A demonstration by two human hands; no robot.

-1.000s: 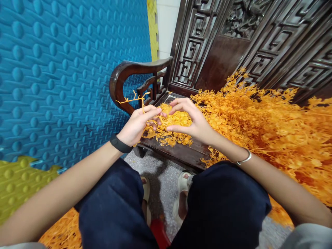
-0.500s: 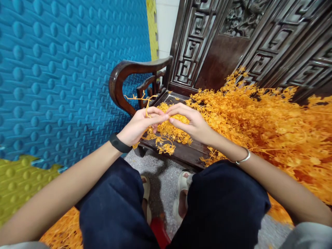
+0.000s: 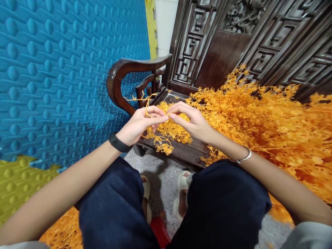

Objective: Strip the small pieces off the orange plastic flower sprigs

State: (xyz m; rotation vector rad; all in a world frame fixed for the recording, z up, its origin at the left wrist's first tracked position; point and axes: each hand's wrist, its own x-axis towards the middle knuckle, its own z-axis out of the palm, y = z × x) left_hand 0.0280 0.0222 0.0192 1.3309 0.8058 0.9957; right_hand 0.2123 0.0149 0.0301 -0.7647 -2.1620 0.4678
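My left hand is closed on a thin orange plastic sprig whose bare branch sticks up and to the left, with a tufted end hanging below. My right hand pinches the same sprig, fingertips meeting those of the left hand above the front corner of a dark wooden bench seat. A small heap of orange tufts lies on the seat under both hands. A black band is on my left wrist, a silver bangle on my right.
A large pile of orange plastic sprigs covers the bench to the right. The carved bench back and curved armrest rise behind. Blue studded foam mats line the left wall. More orange sprigs lie on the floor at lower left.
My right hand closed from a spread pose over the heap to a pinch meeting the left fingertips. The sprig's tufted end now hangs lower, off the seat edge.
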